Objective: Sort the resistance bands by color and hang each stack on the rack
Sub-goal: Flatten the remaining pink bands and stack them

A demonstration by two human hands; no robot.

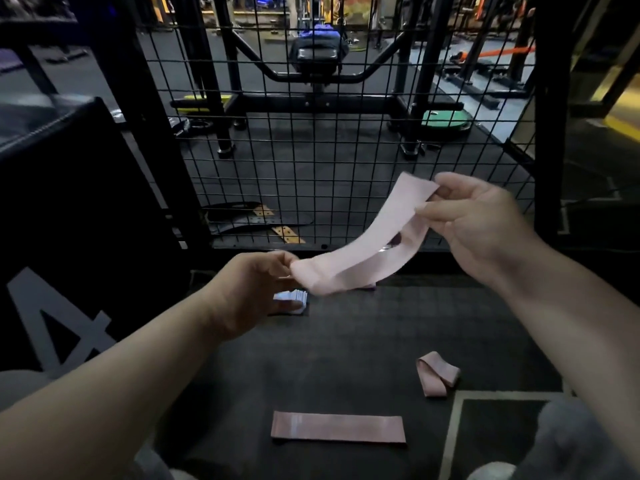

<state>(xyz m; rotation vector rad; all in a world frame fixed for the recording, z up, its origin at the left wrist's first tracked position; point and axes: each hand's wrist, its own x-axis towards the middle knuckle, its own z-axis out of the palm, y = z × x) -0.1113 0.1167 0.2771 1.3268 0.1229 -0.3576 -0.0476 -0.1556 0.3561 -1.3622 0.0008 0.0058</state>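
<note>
Pink band [360, 244] is pinched by left hand [252, 287] and right hand [485, 216]. If loosened, it could be dropped onto the blue stack [294, 299].

- Three pink bands: held band [363, 244] mid-frame, flat band [337, 427] bottom centre, folded band [437, 374] lower right.
- One pale blue stack [294, 299].
- Two hands: left hand [249, 292], right hand [485, 223].
- One green plate [445, 121].

Location: gym, weights area. Evidence: blk steel rig [346, 100] w/ padded seat [313, 60] behind wire-mesh partition [347, 188]; green weight plate [445, 121] flat on floor nr rig foot; dark rubber flooring [346, 348] throughout; blk padded box [76, 220] marked "4" at left; pink resistance band [337, 427] flat on floor in front.
</note>
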